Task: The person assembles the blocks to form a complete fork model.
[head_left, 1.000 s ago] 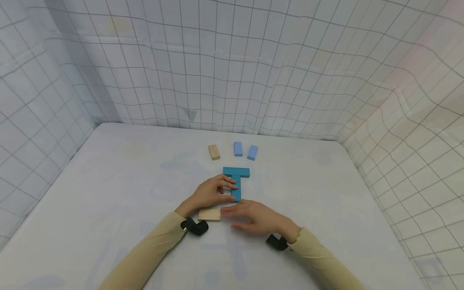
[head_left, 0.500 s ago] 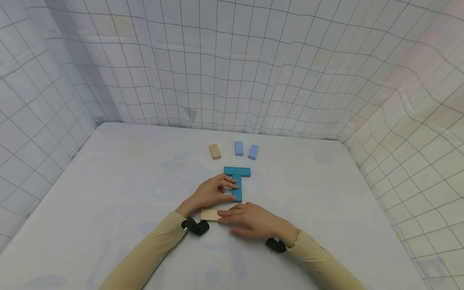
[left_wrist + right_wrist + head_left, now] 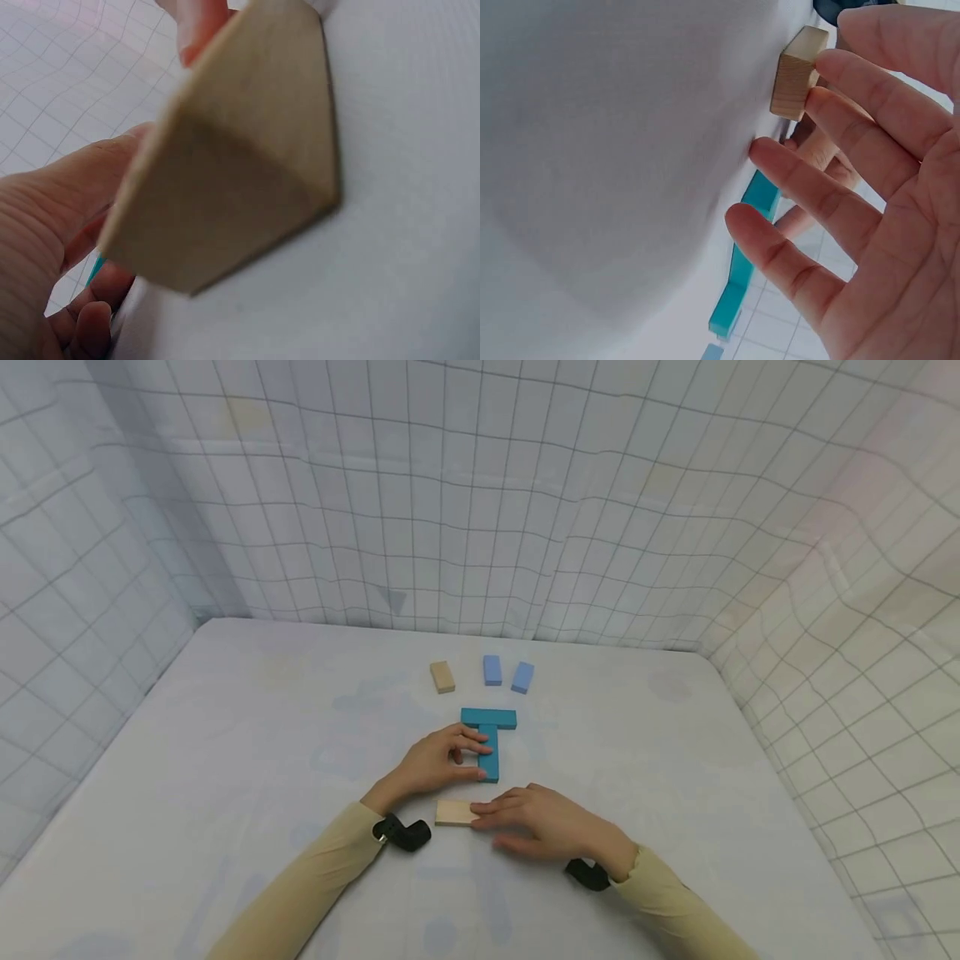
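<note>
Two teal wooden blocks lie flat in a T in the head view: a crossbar block [image 3: 488, 717] and a stem block [image 3: 490, 764] against its near side. My left hand [image 3: 431, 762] rests with bent fingers and thumb on the stem block's left part. Nearer to me, a plain wooden block [image 3: 453, 812] lies crosswise on the table. Fingertips of my right hand [image 3: 555, 822] touch its right end, which they cover. Those fingers are extended in the right wrist view, two of them against the wooden block [image 3: 791, 86]. The same wooden block [image 3: 247, 142] looms blurred in the left wrist view.
Beyond the T stand a small plain wooden block [image 3: 442, 677] and two light blue blocks, one upright [image 3: 492, 670] and one slanted [image 3: 522, 677]. A white cloth covers the table [image 3: 262, 718]. Checked curtains [image 3: 465, 502] enclose its back and sides.
My right hand has come onto the plain wooden block's right end, and the block has slid to the right with it. My left hand stays on the teal stem block.
</note>
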The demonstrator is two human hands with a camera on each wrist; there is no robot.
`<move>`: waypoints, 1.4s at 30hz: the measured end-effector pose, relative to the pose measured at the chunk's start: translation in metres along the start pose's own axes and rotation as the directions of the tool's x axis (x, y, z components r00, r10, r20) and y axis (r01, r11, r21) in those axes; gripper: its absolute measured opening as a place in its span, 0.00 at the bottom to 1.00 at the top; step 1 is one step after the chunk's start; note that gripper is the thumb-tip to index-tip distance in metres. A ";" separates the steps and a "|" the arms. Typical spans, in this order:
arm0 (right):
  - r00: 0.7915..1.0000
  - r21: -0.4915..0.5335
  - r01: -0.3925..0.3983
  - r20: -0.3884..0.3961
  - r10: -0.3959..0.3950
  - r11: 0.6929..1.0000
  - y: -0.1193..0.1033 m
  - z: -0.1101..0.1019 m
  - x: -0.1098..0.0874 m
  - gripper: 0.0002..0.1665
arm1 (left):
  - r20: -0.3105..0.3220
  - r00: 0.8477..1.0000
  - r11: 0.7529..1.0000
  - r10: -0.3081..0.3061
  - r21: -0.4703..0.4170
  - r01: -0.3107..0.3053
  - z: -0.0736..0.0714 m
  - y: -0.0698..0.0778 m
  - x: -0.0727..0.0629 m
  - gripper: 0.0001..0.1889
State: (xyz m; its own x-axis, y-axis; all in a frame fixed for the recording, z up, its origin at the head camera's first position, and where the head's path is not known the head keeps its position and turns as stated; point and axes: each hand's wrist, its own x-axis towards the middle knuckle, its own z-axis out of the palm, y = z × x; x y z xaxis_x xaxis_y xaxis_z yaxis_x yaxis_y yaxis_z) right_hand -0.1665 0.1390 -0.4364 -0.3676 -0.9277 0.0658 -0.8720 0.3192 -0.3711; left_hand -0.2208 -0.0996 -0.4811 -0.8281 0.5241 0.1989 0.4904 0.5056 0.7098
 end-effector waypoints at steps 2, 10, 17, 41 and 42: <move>1.000 -0.005 -0.003 0.001 0.003 1.000 0.000 -0.002 -0.003 0.20 | -0.003 1.000 1.000 -0.007 0.005 0.007 0.000 0.001 -0.001 0.20; 0.996 -0.006 -0.087 0.017 0.087 0.996 0.000 -0.007 -0.014 0.19 | -0.012 1.000 1.000 -0.001 0.003 0.001 -0.001 0.003 -0.002 0.20; 0.985 -0.062 -0.166 0.044 0.169 0.984 -0.015 -0.012 -0.022 0.20 | -0.006 1.000 1.000 -0.004 -0.002 0.004 0.000 0.002 -0.003 0.20; 0.986 -0.182 -0.131 0.079 0.147 0.975 -0.022 -0.011 -0.026 0.30 | -0.011 1.000 1.000 0.002 -0.010 -0.002 0.000 0.001 -0.001 0.20; 0.985 -0.177 -0.131 0.088 0.148 0.975 -0.020 -0.011 -0.026 0.30 | -0.012 1.000 1.000 0.004 -0.006 -0.004 0.000 0.001 -0.001 0.20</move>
State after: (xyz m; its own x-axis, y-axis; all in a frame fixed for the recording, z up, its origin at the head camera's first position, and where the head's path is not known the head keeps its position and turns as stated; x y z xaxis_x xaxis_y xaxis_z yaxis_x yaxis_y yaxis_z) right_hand -0.1425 0.1589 -0.4209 -0.4630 -0.8834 -0.0718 -0.8596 0.4673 -0.2066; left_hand -0.2192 -0.0995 -0.4802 -0.8292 0.5182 0.2095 0.4922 0.4994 0.7130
